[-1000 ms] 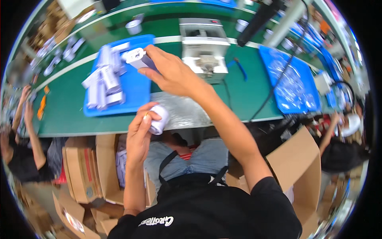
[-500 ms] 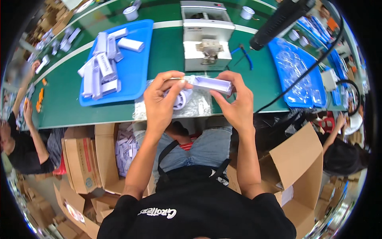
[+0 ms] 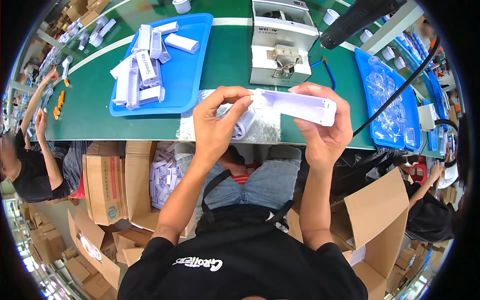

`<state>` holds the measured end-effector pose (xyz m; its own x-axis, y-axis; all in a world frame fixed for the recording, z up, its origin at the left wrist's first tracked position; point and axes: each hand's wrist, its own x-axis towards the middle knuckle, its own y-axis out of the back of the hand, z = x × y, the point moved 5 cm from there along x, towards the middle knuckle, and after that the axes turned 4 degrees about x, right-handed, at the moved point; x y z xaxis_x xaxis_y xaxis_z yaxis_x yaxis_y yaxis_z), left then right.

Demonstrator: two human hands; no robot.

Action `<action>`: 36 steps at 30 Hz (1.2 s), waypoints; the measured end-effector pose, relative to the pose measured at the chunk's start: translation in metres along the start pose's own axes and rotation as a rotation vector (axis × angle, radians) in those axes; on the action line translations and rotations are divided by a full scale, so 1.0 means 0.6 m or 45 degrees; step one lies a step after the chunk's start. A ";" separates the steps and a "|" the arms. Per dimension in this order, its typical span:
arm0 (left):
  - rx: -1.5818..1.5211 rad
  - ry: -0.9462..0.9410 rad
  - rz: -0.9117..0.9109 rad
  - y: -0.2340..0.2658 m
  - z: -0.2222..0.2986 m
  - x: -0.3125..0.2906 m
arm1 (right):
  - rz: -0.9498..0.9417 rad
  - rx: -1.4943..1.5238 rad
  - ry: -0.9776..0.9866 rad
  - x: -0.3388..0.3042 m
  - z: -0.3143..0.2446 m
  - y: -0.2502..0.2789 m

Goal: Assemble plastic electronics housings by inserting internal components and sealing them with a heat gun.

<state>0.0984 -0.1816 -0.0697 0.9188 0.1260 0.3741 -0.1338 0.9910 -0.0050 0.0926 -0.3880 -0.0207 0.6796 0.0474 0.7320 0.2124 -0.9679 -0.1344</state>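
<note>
My right hand is closed around one end of a white plastic housing, a long hollow trough with its open side toward me. At the housing's other end, the thumb and forefinger of my left hand are pinched together. What they hold, if anything, is too small to make out. A white round slotted part shows just beyond my left fingers, partly hidden by them; whether it joins the housing I cannot tell. Beneath both hands, a clear plastic-like mat covers the table's near edge.
Several white housings are piled in a blue tray at left. Ahead stands a grey-white machine. A black screwdriver-like tool hangs beside blue-handled pliers. Clear parts fill a right-hand blue tray. Cardboard boxes stand below.
The housing now appears larger and tilts down toward its right end. My right hand has shifted right and turned with it. My left pinch stays at the housing's left end. The view has shifted.
</note>
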 end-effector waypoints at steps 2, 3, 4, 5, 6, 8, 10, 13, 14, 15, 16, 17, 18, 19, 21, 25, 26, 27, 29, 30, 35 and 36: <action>-0.023 -0.015 0.000 -0.002 -0.003 -0.001 | -0.048 -0.034 0.049 0.002 0.002 -0.002; -0.044 -0.034 0.001 -0.002 -0.005 -0.002 | -0.097 -0.088 0.042 0.003 0.005 -0.004; -0.045 -0.032 0.001 -0.001 -0.007 -0.002 | -0.146 -0.142 0.036 0.004 0.007 -0.007; -0.056 -0.036 -0.017 -0.002 -0.009 -0.002 | -0.146 -0.142 0.034 0.003 0.008 -0.009; -0.067 -0.040 -0.034 -0.002 -0.009 -0.002 | -0.119 -0.110 -0.010 0.001 0.013 -0.011; -0.035 -0.048 -0.073 -0.001 -0.010 -0.002 | -0.094 -0.075 -0.054 -0.001 0.020 -0.011; -0.002 -0.056 -0.111 -0.001 -0.013 -0.004 | -0.064 -0.039 -0.099 0.000 0.027 -0.009; -0.159 0.040 -0.088 0.002 -0.025 -0.011 | -0.084 -0.031 -0.132 -0.005 0.037 -0.011; -0.226 0.064 -0.057 0.001 -0.020 -0.011 | -0.085 -0.032 -0.136 -0.008 0.040 -0.011; -0.292 0.087 -0.027 0.001 -0.018 -0.012 | -0.098 -0.023 -0.185 -0.011 0.047 -0.012; -0.291 0.089 -0.024 0.002 -0.015 -0.011 | -0.113 -0.012 -0.233 -0.012 0.052 -0.014; -0.256 -0.019 -0.027 0.004 -0.006 -0.010 | -0.114 -0.010 -0.235 -0.014 0.054 -0.015; -0.221 -0.127 -0.031 0.006 0.002 -0.011 | -0.129 -0.010 -0.253 -0.016 0.057 -0.017; -0.221 -0.125 -0.029 0.008 -0.002 -0.011 | -0.144 -0.013 -0.273 -0.018 0.059 -0.020; 0.162 -0.254 -0.119 0.004 -0.008 -0.015 | -0.099 0.001 -0.371 -0.019 0.062 -0.029; 0.208 -0.331 0.075 -0.002 -0.017 -0.022 | 0.002 0.193 -0.517 -0.023 0.063 -0.061; 0.209 -0.328 0.077 -0.005 -0.020 -0.021 | 0.020 0.068 -0.542 -0.031 0.065 -0.072; 0.220 -0.378 0.092 -0.008 -0.021 -0.021 | 0.019 0.068 -0.545 -0.034 0.067 -0.078; 0.231 -0.426 0.105 -0.008 -0.019 -0.020 | 0.086 -0.075 -0.568 -0.041 0.075 -0.079; 0.279 -0.403 0.039 -0.011 -0.017 -0.017 | 0.160 0.002 -0.557 -0.042 0.081 -0.076; 0.300 -0.298 -0.327 0.005 0.012 -0.025 | -0.039 -0.315 -0.442 -0.033 0.057 -0.066; 0.289 -0.199 -0.389 0.014 -0.003 -0.029 | -0.097 -0.346 -0.426 -0.034 0.056 -0.065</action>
<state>0.0817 -0.1757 -0.0780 0.8639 -0.1986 0.4629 0.0422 0.9443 0.3263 0.0938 -0.3429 -0.0528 0.8687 0.1552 0.4704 0.1084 -0.9862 0.1252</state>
